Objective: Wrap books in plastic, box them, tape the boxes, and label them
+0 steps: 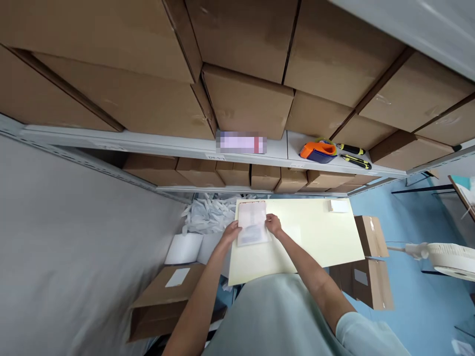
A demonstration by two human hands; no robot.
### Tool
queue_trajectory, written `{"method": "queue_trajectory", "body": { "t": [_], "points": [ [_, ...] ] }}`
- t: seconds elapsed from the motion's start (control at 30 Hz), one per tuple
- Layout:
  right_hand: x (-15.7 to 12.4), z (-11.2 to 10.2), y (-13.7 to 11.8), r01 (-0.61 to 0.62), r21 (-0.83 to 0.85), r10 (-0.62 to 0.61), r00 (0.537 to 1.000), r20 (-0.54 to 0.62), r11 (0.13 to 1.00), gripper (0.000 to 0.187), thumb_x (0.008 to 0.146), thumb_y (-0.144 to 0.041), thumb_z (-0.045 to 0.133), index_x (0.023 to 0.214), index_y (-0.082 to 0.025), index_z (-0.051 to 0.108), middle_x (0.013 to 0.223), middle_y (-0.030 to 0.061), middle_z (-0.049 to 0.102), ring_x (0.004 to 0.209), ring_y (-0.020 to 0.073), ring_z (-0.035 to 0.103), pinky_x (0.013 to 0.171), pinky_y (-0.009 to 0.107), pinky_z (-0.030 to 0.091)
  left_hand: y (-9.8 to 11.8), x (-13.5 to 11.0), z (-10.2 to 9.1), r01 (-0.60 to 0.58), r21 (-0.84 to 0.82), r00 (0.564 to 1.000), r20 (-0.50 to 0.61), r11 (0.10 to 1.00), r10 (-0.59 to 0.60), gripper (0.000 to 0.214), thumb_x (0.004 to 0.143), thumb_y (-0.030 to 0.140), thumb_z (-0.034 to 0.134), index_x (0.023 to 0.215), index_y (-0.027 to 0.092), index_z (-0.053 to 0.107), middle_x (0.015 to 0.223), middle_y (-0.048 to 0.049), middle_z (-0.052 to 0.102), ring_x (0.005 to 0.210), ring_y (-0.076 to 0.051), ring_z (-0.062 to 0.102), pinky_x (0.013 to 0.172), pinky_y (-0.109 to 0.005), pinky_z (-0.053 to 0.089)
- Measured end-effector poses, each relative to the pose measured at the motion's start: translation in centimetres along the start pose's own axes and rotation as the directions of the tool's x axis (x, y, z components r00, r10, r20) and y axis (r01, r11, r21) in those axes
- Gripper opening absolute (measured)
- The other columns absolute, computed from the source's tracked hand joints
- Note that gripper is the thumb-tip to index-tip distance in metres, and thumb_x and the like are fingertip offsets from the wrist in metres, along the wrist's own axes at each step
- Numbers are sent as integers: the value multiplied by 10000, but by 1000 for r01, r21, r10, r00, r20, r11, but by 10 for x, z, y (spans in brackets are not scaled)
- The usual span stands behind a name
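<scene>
A flat, whitish translucent packet point(253, 217) lies over the left part of a pale yellow tabletop point(319, 237). My left hand point(231, 231) pinches its left edge, and my right hand point(273, 224) pinches its right edge. Something greyish shows through the lower half of the packet, too faint to name. Toward the table's far right corner sits a small stack of white paper or cards point(338, 205), apart from both hands.
A shelf point(166, 141) of cardboard boxes point(245, 101) stands ahead, holding an orange tape dispenser point(318, 150) and two utility knives point(352, 149). White plastic bags point(211, 213) are heaped left of the table. An open carton point(166, 291) stands lower left; a white fan point(451, 259) is at right.
</scene>
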State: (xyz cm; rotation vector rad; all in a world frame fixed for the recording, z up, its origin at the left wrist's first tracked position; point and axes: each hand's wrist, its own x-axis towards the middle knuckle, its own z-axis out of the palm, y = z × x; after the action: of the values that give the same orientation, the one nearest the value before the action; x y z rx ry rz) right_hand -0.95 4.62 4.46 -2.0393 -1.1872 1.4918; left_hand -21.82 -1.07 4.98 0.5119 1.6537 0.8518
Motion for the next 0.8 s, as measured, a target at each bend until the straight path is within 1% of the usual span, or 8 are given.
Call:
{"method": "queue_trajectory", "body": {
  "t": [0.13, 0.23, 0.33, 0.47, 0.53, 0.63, 0.73, 0.8],
  "points": [
    [-10, 2, -10, 12, 44, -16, 995, 94, 999, 357, 754, -263, 835, 1101, -222, 765, 1176, 69, 816, 1213, 322, 734, 1130, 467, 539, 5, 1, 10, 56, 22, 998, -29, 998, -55, 472, 712, 234, 853, 1167, 161, 747, 1280, -211, 782, 1312, -382, 705, 1104, -475, 564],
    [-26, -9, -11, 15, 81, -27, 988, 155, 997, 607, 720, -352, 912, 1282, -207, 736, 1394, 118, 746, 1385, 370, 649, 1187, 491, 499, 6, -4, 14, 59, 45, 996, -62, 997, -56, 534, 748, 295, 854, 1241, 143, 714, 1427, -260, 703, 1419, -398, 628, 1167, -490, 511],
    [-45, -31, -3, 13, 103, -33, 980, 194, 995, 879, 697, -481, 951, 1468, -192, 644, 1625, 168, 564, 1550, 392, 484, 1257, 496, 422, -1, -16, 16, 21, 64, 997, -78, 998, -16, 545, 801, 351, 828, 1295, 162, 696, 1511, -236, 655, 1513, -381, 536, 1223, -481, 455],
    [-78, -71, 11, 53, 199, -108, 955, 276, 978, 1103, 682, -690, 925, 1598, -218, 532, 1760, 175, 359, 1628, 373, 359, 1315, 493, 330, -20, -46, 23, -63, 65, 996, -54, 996, 66, 478, 857, 401, 779, 1293, 216, 715, 1535, -165, 658, 1525, -334, 529, 1239, -458, 448],
    [-97, -92, 16, 73, 259, -155, 939, 308, 963, 1147, 676, -753, 906, 1620, -237, 509, 1773, 175, 326, 1636, 369, 344, 1328, 512, 299, -30, -65, 30, -94, 52, 995, -39, 994, 96, 466, 856, 414, 766, 1276, 217, 724, 1535, -163, 660, 1514, -333, 543, 1237, -468, 451],
    [-124, -122, 15, 102, 312, -210, 917, 338, 945, 1113, 710, -775, 882, 1623, -258, 509, 1762, 170, 354, 1625, 358, 371, 1334, 531, 289, -38, -96, 42, -163, 19, 986, -29, 987, 163, 485, 832, 488, 754, 1238, 224, 734, 1500, -166, 686, 1476, -344, 582, 1233, -501, 449],
    [-143, -150, 5, 158, 344, -295, 872, 392, 926, 1024, 753, -743, 882, 1603, -291, 536, 1744, 151, 399, 1600, 354, 418, 1326, 549, 311, -34, -129, 52, -285, -22, 957, -64, 958, 283, 561, 800, 593, 723, 1223, 224, 731, 1347, -167, 770, 1373, -347, 667, 1222, -525, 452],
    [-152, -167, -5, 208, 349, -358, 820, 447, 914, 947, 794, -713, 874, 1586, -305, 554, 1729, 142, 430, 1586, 346, 443, 1317, 553, 331, -25, -154, 57, -339, -18, 932, -144, 941, 333, 593, 793, 632, 706, 1215, 216, 732, 1192, -153, 813, 1267, -338, 725, 1182, -514, 487]
  ]
}}
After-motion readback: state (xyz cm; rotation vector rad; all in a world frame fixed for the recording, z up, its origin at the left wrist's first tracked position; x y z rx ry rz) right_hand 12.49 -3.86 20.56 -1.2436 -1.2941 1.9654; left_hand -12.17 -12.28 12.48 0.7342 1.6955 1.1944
